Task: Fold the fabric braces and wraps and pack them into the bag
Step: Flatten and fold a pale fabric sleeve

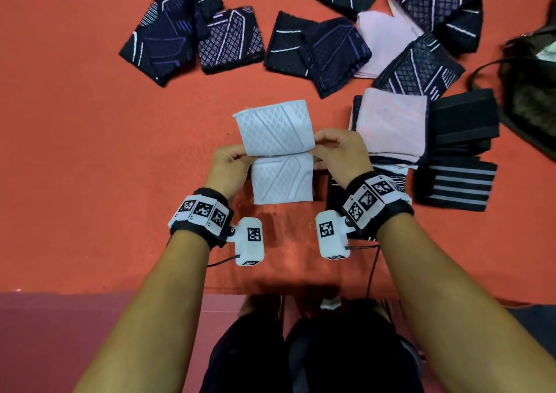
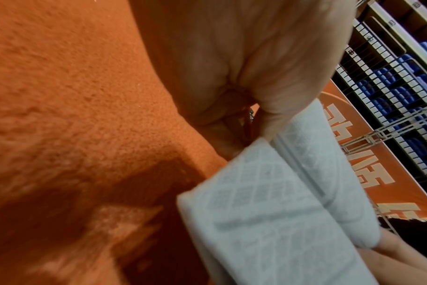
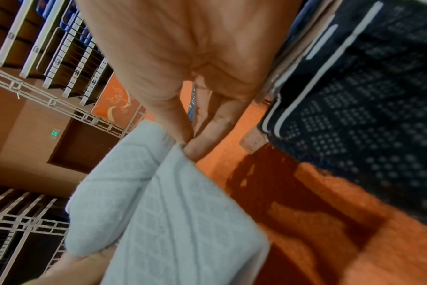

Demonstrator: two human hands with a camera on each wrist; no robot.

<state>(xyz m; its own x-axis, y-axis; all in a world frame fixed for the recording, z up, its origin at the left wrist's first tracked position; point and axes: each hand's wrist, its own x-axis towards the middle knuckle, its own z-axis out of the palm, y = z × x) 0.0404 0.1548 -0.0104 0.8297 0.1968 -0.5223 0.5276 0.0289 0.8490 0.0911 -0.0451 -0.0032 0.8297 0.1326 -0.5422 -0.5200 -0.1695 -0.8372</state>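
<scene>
A pale blue-white knit brace (image 1: 278, 152) with a raised diamond pattern is held above the orange carpet, bent along a crease across its middle. My left hand (image 1: 233, 159) pinches the left end of that crease and my right hand (image 1: 334, 149) pinches the right end. The left wrist view shows the brace (image 2: 276, 202) doubled over below my thumb, and the right wrist view shows the brace (image 3: 163, 208) pinched between my fingertips (image 3: 190, 142). A dark bag (image 1: 532, 92) with a strap lies at the right edge.
Several dark patterned braces (image 1: 231, 39) lie scattered across the far carpet (image 1: 90, 152). A stack of folded pink and dark pieces (image 1: 391, 122) sits right of my hands, with black striped wraps (image 1: 454, 182) beside it. The carpet's front edge is near my knees.
</scene>
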